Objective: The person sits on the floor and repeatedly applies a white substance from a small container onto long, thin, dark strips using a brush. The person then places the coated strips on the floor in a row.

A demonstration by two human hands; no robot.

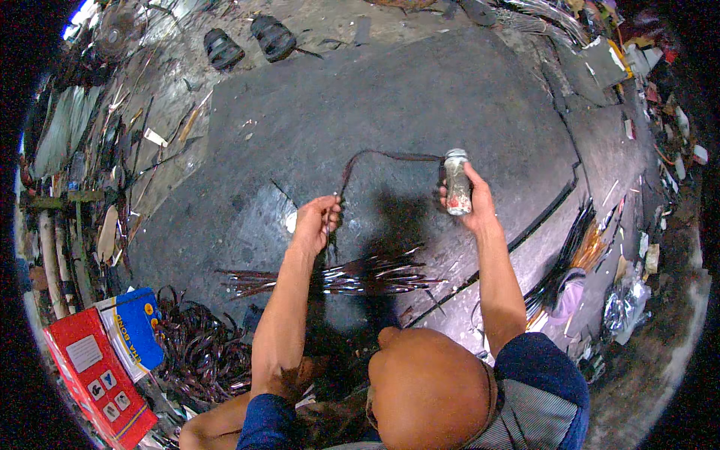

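My left hand [316,219] is closed in a pinch on a thin dark strip [352,162]. From those fingers the strip rises, bends over and runs right to the top of a small cylindrical bottle [457,184]. My right hand [480,201] is wrapped round this bottle, which is held upright and looks whitish and smeared, with a reddish patch low down. Whether the strip's far end is attached to the bottle or gripped by the fingers behind it, I cannot tell. Below my hands, a loose bundle of shiny dark strips [352,279] lies across the dark mat [420,90].
At lower left are a heap of curled dark strips [199,349], a red box [97,382] and a blue-and-white package [142,326]. Two black sandals [272,39] lie at the far edge. On the right are black and orange strands [574,251], a purple cloth [570,296] and scattered scraps.
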